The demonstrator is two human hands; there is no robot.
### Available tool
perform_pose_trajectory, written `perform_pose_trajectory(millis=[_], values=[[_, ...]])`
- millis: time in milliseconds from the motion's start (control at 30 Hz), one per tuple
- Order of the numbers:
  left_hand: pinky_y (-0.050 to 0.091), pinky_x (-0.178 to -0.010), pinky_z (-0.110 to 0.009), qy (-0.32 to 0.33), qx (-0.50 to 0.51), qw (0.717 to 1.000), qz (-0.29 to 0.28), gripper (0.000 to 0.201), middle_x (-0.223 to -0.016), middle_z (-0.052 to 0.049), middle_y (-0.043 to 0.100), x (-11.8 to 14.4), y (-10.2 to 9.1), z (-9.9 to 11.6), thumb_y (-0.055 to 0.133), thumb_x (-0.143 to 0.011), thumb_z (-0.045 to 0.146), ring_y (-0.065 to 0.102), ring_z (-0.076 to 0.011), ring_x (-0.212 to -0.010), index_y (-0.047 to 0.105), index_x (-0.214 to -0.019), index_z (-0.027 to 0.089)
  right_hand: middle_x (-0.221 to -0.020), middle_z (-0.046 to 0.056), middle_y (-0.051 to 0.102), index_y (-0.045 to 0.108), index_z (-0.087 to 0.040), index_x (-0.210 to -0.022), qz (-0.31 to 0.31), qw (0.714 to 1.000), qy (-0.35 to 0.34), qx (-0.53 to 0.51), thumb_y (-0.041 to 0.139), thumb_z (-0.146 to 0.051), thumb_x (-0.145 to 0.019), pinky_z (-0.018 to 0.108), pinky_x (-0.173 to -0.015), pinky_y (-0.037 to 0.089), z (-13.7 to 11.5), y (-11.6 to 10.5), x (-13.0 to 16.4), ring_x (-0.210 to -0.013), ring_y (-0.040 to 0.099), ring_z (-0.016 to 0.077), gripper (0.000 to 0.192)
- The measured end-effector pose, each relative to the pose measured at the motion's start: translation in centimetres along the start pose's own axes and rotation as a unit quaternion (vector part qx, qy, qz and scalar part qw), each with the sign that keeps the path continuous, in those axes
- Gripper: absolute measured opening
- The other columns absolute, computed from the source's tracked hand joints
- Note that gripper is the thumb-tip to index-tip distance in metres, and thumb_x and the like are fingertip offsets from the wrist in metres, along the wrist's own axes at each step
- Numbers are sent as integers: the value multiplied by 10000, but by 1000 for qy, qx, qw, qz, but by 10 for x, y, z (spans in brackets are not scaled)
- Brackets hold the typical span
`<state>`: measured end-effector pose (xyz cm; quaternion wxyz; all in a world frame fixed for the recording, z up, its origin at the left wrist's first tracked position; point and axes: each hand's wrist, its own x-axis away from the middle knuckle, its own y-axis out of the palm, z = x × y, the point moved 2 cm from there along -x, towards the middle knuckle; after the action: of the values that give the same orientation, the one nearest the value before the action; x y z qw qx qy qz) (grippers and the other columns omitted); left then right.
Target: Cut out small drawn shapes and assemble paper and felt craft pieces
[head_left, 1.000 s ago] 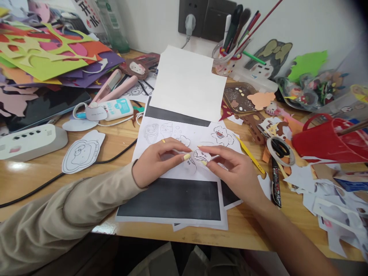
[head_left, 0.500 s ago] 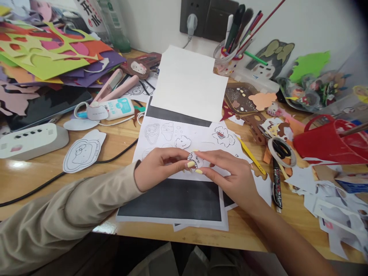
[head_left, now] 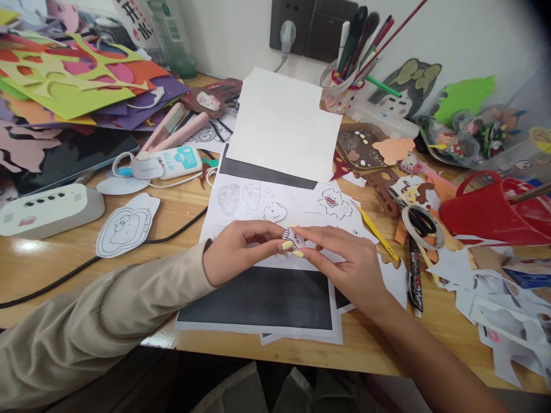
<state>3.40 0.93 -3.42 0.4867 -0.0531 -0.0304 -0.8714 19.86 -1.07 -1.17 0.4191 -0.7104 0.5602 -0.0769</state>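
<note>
A small paper cutout (head_left: pixel 295 237) with black stripes and a drawn face is pinched between both hands. My left hand (head_left: pixel 241 246) grips its left side, thumb and fingertips together. From the right, my right hand (head_left: pixel 346 261) pinches the other side, and its fingers cover part of the piece. Below them lies a printed sheet (head_left: pixel 310 265) with line drawings and a black panel (head_left: pixel 258 298). A small cloud-shaped cutout (head_left: pixel 274 212) rests just above my left fingers. Farther right is a cutout of a bear-like figure (head_left: pixel 334 204). Blank white paper (head_left: pixel 284 126) covers the sheet's far part.
Yellow tweezers (head_left: pixel 377 232), a black marker (head_left: pixel 415 278) and scissors (head_left: pixel 419 221) lie right of the sheets, near a red cup (head_left: pixel 486 212). Paper scraps (head_left: pixel 508 321) fill the right edge. Left are a power strip (head_left: pixel 51 209), a cutout (head_left: pixel 128 225) and coloured foam sheets (head_left: pixel 86 80).
Both hands stay in nearly the same place with the paper cutout between them. The cutout looks very slightly turned; the rest of the view has barely shifted.
</note>
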Motion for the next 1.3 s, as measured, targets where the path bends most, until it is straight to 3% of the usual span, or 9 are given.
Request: perform_pose_trajectory(millis=[267, 500, 833, 1100, 1300], values=[[432, -708, -167, -21, 57, 998, -17, 120, -754, -6, 600, -2, 2, 5, 558, -712, 219, 544, -79, -742, 585, -775, 121, -744, 22, 680, 622, -126, -846, 67, 977, -142, 145, 543, -124, -736, 206, -607, 482, -6, 4, 2, -658, 613, 102, 135], [424, -661, -127, -51, 127, 989, -58, 94, -714, 26, 578, -2, 6, 2, 588, -681, 157, 526, -42, -690, 565, -764, 119, -667, 34, 669, 602, -90, -796, 93, 955, -209, 190, 598, -99, -681, 229, -530, 469, -10, 8, 6, -592, 599, 119, 116], [417, -638, -148, -61, 151, 984, -69, 74, -671, 20, 561, 0, 6, 4, 585, -674, 138, 513, -48, -651, 545, -727, 105, -688, 46, 670, 576, -120, -827, 65, 962, -200, 174, 570, -101, -699, 238, -568, 477, -12, 7, 7, -625, 608, 136, 129], [409, -637, -168, -55, 108, 990, -69, 149, -672, 10, 543, -1, 4, 2, 630, -635, 170, 501, -63, -647, 519, -711, 107, -771, 49, 663, 553, -146, -909, 33, 967, -208, 145, 531, -99, -720, 259, -594, 484, -9, 7, 8, -689, 600, 147, 196], [423, -664, -176, -50, 93, 992, -76, 98, -692, -1, 555, 0, 5, 5, 593, -675, 165, 517, -69, -677, 535, -722, 101, -761, 49, 658, 567, -128, -877, 29, 982, -162, 92, 526, -64, -705, 237, -608, 478, -7, 5, 5, -687, 587, 124, 188]])
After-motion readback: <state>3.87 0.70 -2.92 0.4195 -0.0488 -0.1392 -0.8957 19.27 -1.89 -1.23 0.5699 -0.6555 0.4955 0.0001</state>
